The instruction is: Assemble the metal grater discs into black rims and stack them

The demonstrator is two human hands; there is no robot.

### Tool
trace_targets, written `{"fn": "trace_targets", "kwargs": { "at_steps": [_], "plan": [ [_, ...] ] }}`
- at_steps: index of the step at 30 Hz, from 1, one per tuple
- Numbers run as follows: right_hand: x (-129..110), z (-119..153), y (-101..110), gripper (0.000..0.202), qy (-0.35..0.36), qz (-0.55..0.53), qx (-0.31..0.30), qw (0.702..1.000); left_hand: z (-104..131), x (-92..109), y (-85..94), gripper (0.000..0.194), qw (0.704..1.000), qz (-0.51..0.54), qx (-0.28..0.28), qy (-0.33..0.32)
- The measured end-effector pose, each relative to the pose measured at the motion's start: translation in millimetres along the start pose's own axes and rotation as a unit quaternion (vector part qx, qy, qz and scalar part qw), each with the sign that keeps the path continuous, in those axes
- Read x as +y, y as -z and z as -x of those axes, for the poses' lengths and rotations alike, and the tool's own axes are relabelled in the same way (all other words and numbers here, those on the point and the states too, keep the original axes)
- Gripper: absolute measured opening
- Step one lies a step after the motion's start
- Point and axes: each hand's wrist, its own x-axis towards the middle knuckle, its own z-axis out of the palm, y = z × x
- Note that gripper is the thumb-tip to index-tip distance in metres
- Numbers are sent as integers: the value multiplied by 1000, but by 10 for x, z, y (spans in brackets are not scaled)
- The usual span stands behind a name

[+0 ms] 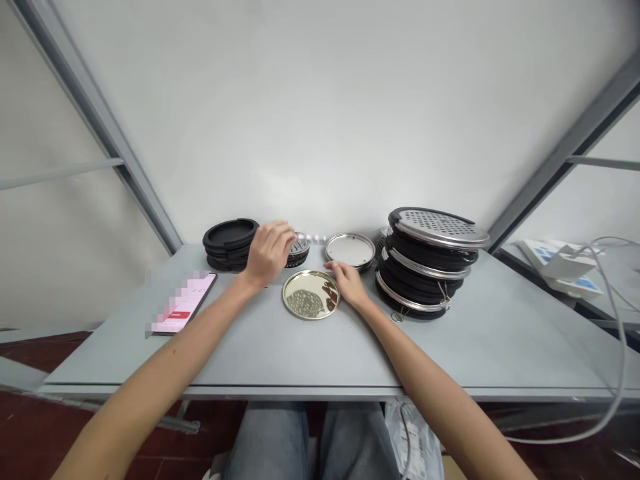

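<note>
A shiny gold-coloured round plate (310,295) lies on the grey table in front of me. My left hand (271,252) is raised beyond its left side, fingers closed on a small whitish, motion-smeared thing (313,239). My right hand (347,280) is at the plate's right rim, with thumb and fingers near the edge; whether it grips the rim is unclear. Behind the plate are a perforated metal disc (299,245), partly hidden by my left hand, and a silver round tray (350,250) on a dark base.
Black round rings (231,243) are stacked at the back left, near a lit phone (185,303). A tall stack of black and silver round parts (430,263) stands on the right. White cables (620,333) hang at the far right.
</note>
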Motion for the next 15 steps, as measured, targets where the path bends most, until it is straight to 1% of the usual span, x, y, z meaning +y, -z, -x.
{"fn": "trace_targets", "kwargs": {
  "at_steps": [2,3,5,7,11,13,15],
  "plan": [
    [-26,-19,3,41,-61,-108,30,992,227,142,67,9,1000,22,9,-4],
    [-38,-22,3,42,-82,-148,34,985,336,197,88,8,999,31,11,-6],
    [-61,-17,-5,43,-107,-194,30,975,515,269,110,10,999,43,8,-6],
    [-81,-3,-21,43,-120,-210,16,970,624,308,116,12,998,66,-8,5],
    [-108,22,-50,42,-121,-209,-7,970,681,349,108,12,992,111,-37,51],
    [-119,26,-51,40,-115,-202,-15,972,676,358,105,12,990,124,-35,64],
    [-134,27,-43,38,-109,-193,-15,975,666,353,108,11,989,128,-19,71]
  ]
}}
